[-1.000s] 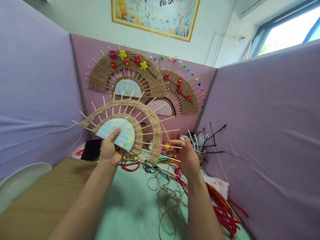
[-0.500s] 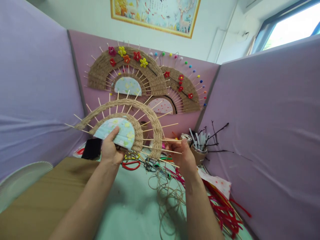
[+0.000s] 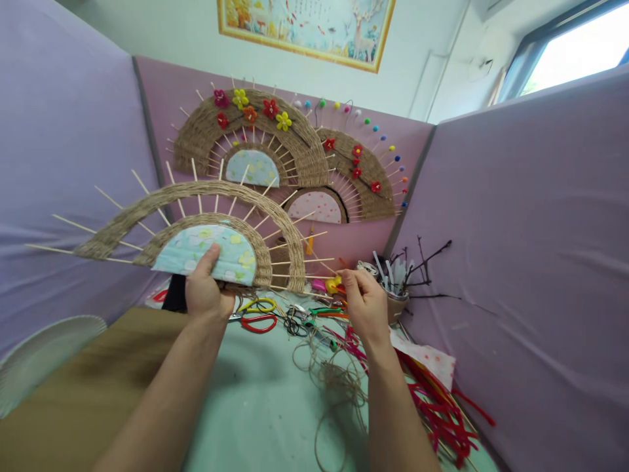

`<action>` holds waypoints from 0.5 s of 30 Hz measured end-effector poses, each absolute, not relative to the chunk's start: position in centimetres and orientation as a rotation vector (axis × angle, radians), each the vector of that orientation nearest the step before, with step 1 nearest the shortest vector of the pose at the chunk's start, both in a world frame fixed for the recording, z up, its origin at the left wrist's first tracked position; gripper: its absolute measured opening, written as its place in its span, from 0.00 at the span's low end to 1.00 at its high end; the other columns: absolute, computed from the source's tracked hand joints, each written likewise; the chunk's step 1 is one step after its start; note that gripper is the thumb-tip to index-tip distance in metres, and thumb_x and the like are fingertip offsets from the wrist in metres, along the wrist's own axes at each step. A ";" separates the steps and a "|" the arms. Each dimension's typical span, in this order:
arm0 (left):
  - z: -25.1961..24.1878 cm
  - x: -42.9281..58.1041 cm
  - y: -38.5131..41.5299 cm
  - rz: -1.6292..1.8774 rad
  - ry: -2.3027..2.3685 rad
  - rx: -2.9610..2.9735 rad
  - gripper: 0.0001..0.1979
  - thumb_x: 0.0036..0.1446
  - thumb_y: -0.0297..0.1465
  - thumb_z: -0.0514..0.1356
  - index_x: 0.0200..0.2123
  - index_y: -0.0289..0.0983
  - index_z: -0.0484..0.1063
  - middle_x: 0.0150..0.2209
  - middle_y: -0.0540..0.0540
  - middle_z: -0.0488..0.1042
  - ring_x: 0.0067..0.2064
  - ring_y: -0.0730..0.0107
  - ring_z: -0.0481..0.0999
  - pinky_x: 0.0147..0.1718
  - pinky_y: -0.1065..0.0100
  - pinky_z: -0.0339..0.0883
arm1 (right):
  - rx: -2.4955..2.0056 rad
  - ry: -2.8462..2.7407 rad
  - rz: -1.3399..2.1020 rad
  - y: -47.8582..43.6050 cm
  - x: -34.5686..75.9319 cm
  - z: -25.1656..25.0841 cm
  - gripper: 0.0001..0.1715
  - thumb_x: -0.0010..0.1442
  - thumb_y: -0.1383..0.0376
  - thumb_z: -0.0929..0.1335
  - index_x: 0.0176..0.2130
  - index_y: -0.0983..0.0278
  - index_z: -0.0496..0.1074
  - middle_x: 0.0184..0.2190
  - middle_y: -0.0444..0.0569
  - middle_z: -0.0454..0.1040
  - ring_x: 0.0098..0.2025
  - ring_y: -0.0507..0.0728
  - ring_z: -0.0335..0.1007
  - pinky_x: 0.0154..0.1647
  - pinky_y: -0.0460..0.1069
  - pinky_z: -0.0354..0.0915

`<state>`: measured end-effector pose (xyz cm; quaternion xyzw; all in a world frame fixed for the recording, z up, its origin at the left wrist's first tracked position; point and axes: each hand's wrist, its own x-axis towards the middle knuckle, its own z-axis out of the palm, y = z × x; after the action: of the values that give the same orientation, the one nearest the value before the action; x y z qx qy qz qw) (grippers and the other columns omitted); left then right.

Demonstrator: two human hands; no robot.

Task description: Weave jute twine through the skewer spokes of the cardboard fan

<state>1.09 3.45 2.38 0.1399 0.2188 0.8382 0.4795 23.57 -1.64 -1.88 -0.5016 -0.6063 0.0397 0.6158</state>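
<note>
My left hand (image 3: 209, 288) grips a half-round woven fan (image 3: 170, 246) by its lower edge, thumb lying on the pale blue flowered cloth at its centre. Thin wooden sticks radiate from that cloth, with an inner and an outer band of twine woven through them. To the right of the fan, my right hand (image 3: 364, 298) is closed in a pinch on a strand of twine (image 3: 322, 257), which runs taut up to the outer band. Below lies a loose tangle of twine (image 3: 339, 387) on the pale green table.
Two finished fans, one with bright flowers (image 3: 269, 109), hang on the pink panel behind. Scissors (image 3: 258, 322) lie past my left hand. A pot of twigs and white sticks (image 3: 397, 298) stands at right, near red pipe cleaners (image 3: 442, 419). Brown cardboard (image 3: 73, 387) lies at left.
The fan has shifted left and turned to face me more squarely. My right hand has come away from the stick ends and now pulls the twine strand out to the right.
</note>
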 end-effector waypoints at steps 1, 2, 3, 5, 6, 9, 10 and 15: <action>2.4 1.1 3.4 2.058 0.536 0.343 0.12 0.54 0.18 0.62 0.38 0.38 0.79 0.38 0.49 0.82 0.44 0.70 0.81 0.45 0.70 0.76 | -1.166 -1.392 0.053 -1.8 23.5 -1.8 0.21 0.66 0.52 0.64 0.32 0.63 0.77 0.30 0.50 0.73 0.35 0.57 0.67 0.38 0.51 0.61; 2.5 1.0 3.4 2.069 0.537 0.339 0.12 0.54 0.19 0.62 0.37 0.39 0.79 0.39 0.49 0.82 0.44 0.69 0.81 0.45 0.69 0.76 | -1.168 -1.390 0.042 -1.9 23.4 -1.6 0.20 0.66 0.53 0.64 0.32 0.63 0.77 0.30 0.49 0.73 0.34 0.57 0.67 0.38 0.51 0.60; 2.5 1.0 3.4 2.077 0.535 0.331 0.12 0.55 0.19 0.62 0.37 0.39 0.78 0.39 0.49 0.82 0.45 0.69 0.81 0.44 0.70 0.76 | -1.160 -1.392 0.059 -2.0 23.3 -1.5 0.20 0.66 0.53 0.64 0.32 0.63 0.77 0.30 0.49 0.73 0.34 0.57 0.67 0.37 0.51 0.60; 2.6 0.9 3.3 2.081 0.524 0.305 0.11 0.55 0.19 0.62 0.38 0.39 0.78 0.39 0.49 0.82 0.44 0.70 0.81 0.44 0.70 0.76 | -1.120 -1.401 0.157 -2.2 23.1 -1.4 0.21 0.66 0.53 0.64 0.32 0.63 0.78 0.29 0.49 0.74 0.33 0.56 0.67 0.36 0.50 0.61; 2.6 0.8 3.3 2.073 0.521 0.292 0.11 0.55 0.19 0.61 0.39 0.39 0.78 0.38 0.49 0.82 0.43 0.69 0.82 0.43 0.71 0.76 | -1.093 -1.400 0.219 -2.2 23.1 -1.5 0.22 0.65 0.52 0.64 0.32 0.63 0.79 0.28 0.48 0.74 0.32 0.56 0.67 0.35 0.50 0.61; 2.8 0.7 3.4 2.035 0.529 0.270 0.11 0.56 0.21 0.61 0.40 0.39 0.77 0.36 0.49 0.82 0.44 0.68 0.82 0.42 0.70 0.77 | -1.016 -1.356 0.399 -2.0 23.2 -1.7 0.25 0.64 0.48 0.64 0.34 0.62 0.81 0.29 0.49 0.74 0.33 0.57 0.68 0.36 0.51 0.63; 2.8 0.6 3.4 2.027 0.534 0.260 0.10 0.56 0.21 0.61 0.39 0.39 0.77 0.35 0.50 0.82 0.44 0.67 0.82 0.42 0.70 0.77 | -0.991 -1.330 0.459 -1.9 23.2 -1.8 0.26 0.64 0.47 0.64 0.35 0.61 0.81 0.30 0.49 0.75 0.33 0.57 0.69 0.36 0.51 0.64; 2.9 0.7 3.4 2.000 0.541 0.175 0.07 0.57 0.21 0.60 0.35 0.38 0.76 0.33 0.50 0.81 0.39 0.70 0.82 0.41 0.72 0.77 | -0.832 -1.225 0.718 -1.3 22.6 -2.5 0.31 0.64 0.43 0.61 0.38 0.61 0.82 0.31 0.50 0.76 0.33 0.56 0.69 0.34 0.50 0.64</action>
<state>0.69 3.38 2.90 0.0724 0.2243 0.8294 0.5065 22.60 -1.31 -2.53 -0.3707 -0.5457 0.3196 0.6802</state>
